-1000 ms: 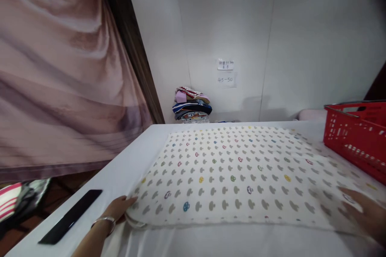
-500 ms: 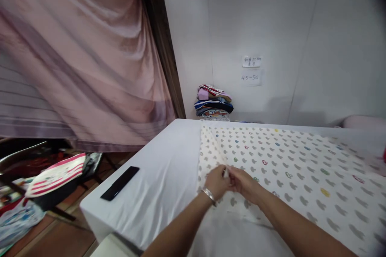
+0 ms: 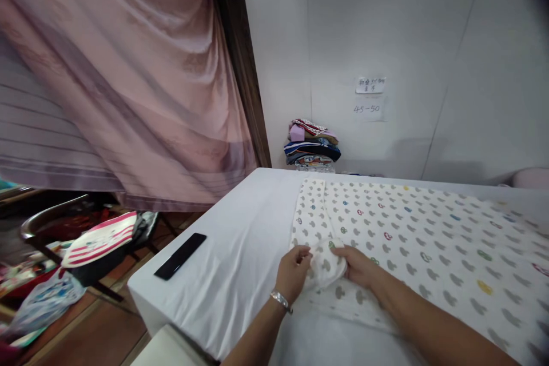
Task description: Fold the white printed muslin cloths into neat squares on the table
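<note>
A white cloth (image 3: 412,240) printed with grey and coloured mushroom shapes lies spread over the white-covered table. Its left edge is turned over into a strip, and the near end of that strip is lifted and bunched between my hands. My left hand (image 3: 294,274), wearing a silver bracelet (image 3: 281,300), is closed with curled fingers at the left side of the bunched part. On the other side, my right hand (image 3: 358,266) pinches the raised fold with thumb and fingers. Part of the cloth is hidden under my right forearm.
A black flat slab (image 3: 180,255) lies on the white table cover (image 3: 231,240) to the left. Folded clothes (image 3: 313,146) are stacked by the wall. A pink curtain (image 3: 171,97) hangs at left, above a chair with a striped cloth (image 3: 100,240) and a plastic bag (image 3: 47,303).
My hands have moved apart from their close pinch, with the left shifting left. The cloth's near end is now raised and bunched between them. The view has shifted slightly left.
</note>
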`<state>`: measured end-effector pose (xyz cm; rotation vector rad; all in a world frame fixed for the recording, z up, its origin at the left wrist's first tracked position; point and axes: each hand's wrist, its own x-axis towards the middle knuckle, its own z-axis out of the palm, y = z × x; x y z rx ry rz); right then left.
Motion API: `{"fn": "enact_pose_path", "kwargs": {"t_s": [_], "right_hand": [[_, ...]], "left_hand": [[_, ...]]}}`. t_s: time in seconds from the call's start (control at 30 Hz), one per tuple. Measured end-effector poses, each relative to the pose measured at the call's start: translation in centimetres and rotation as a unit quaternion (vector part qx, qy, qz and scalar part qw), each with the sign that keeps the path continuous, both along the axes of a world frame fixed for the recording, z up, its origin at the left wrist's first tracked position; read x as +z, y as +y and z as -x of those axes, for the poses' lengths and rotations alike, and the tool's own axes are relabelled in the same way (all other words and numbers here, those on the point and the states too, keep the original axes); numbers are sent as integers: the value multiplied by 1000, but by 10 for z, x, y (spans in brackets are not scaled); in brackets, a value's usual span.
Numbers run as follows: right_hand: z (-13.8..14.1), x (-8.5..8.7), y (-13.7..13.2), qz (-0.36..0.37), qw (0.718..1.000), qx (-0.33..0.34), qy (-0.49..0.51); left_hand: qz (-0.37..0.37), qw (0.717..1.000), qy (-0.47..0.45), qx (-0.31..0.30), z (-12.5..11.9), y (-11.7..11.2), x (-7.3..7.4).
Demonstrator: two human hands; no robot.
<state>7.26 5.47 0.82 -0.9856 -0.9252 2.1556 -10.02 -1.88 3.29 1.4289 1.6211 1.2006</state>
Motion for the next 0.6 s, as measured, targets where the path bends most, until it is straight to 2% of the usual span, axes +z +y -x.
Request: {"fn": "enact_pose_path", "kwargs": {"t_s": [0.07, 0.13, 0.2, 0.23, 0.33, 0.4, 0.47, 0.53, 0.6], "right_hand": [[-27, 17, 15, -8, 999, -37, 5], [-77, 39, 29, -36, 996, -78, 10], [-147, 62, 32, -49, 988, -148, 7], [-187, 72, 27, -61, 974, -220, -7], [-306, 92, -12, -76, 927, -363, -46], [-367, 90, -49, -91, 885, -446, -98], [-406, 78, -84, -51, 850, -491, -184], [-426, 60, -110, 0, 832, -486, -267], [-432, 43, -125, 9, 822, -466, -328]], "left_hand": [[-28, 999, 39, 9, -1, 2, 4], [-49, 996, 74, 0, -7, 4, 7], [-56, 993, 97, -23, -19, 6, 8], [-57, 992, 105, -38, -27, 7, 8], [-53, 986, 126, -98, -59, 8, 4], [-45, 977, 143, -151, -87, 7, 1], [-60, 961, 161, -216, -119, 3, 0], [-104, 935, 177, -290, -151, -3, -1], [-150, 901, 203, -353, -182, -9, -1]]}}
